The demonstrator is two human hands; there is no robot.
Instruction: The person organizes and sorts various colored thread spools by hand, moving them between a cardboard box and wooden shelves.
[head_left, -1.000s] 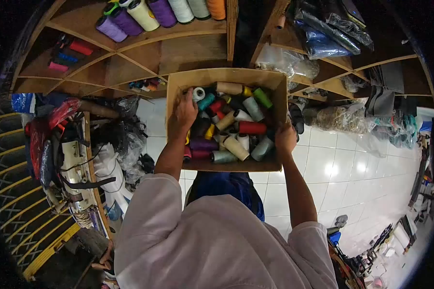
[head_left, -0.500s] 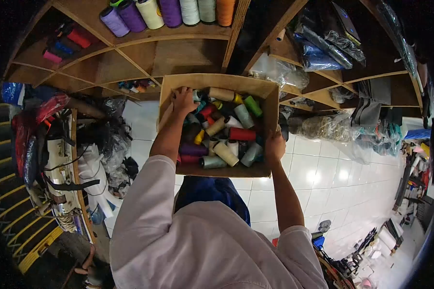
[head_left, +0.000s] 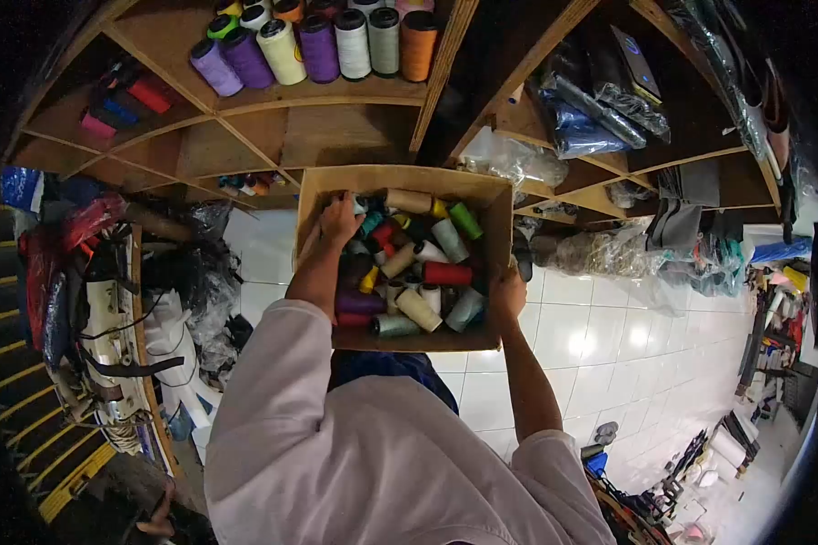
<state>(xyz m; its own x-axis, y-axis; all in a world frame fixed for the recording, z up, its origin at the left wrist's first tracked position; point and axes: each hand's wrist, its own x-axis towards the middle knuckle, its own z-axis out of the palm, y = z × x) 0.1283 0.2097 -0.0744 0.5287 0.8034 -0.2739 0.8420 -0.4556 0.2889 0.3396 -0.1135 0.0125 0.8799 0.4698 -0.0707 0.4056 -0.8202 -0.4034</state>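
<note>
An open cardboard box [head_left: 407, 181] full of thread spools is held in front of my body. My left hand [head_left: 341, 218] is closed at the box's left wall, its fingers reaching inside beside a pale spool. My right hand [head_left: 508, 292] grips the outside of the right wall. Inside lie a red spool [head_left: 447, 273], a cream spool [head_left: 418, 310], a green spool [head_left: 465, 220], a purple spool [head_left: 360, 302] and several others, jumbled on their sides and ends.
Ahead, a wooden shelf [head_left: 327, 97] bears upright thread cones, including an orange cone [head_left: 417, 47]. Plastic-wrapped packets [head_left: 600, 109] fill compartments on the right. A cluttered rack [head_left: 109, 318] stands on my left. White floor tiles [head_left: 591, 336] extend to the right.
The box and both hands sit slightly lower and further left in view. More thread cones on the upper shelf now show. Both hands keep their places on the box.
</note>
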